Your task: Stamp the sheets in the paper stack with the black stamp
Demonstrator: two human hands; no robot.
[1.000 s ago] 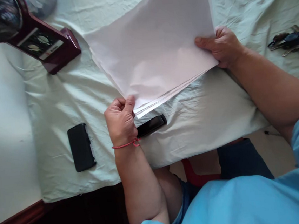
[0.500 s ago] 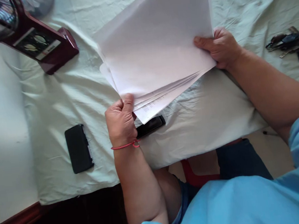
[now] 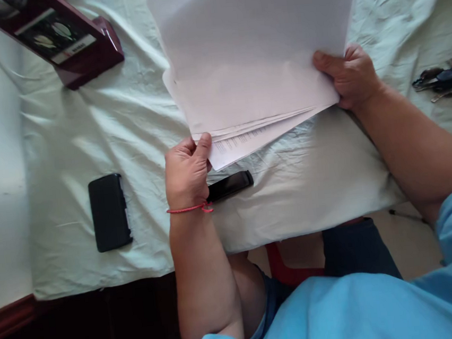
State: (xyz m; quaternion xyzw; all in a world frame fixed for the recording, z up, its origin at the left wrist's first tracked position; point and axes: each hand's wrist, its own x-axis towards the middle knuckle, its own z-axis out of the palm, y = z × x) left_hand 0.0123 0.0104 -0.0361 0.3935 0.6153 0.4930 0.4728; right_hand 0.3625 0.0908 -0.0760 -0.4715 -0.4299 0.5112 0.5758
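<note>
A loose stack of white paper sheets [image 3: 255, 55] is held up in front of me above the cloth. My left hand [image 3: 188, 170] pinches its near left corner, thumb on top; a red string circles that wrist. My right hand [image 3: 351, 76] grips the right edge, thumb across the top sheet. The sheets are fanned along the near edge, and a lower one shows lines of print. Under my left hand lies a black stapler-like object [image 3: 231, 185], partly hidden by the hand, so its kind is unclear.
A black rectangular case [image 3: 109, 212] lies at the left on the pale green tablecloth [image 3: 293, 200]. A dark red stand [image 3: 86, 49], part of a small fan, is at the upper left. A bunch of keys [image 3: 447, 84] lies at the far right. The table's near edge runs before my lap.
The view has shifted a little. Both hands and the paper stack sit further right in view, and the sheets at the near edge lie closer together. Both hands keep their hold.
</note>
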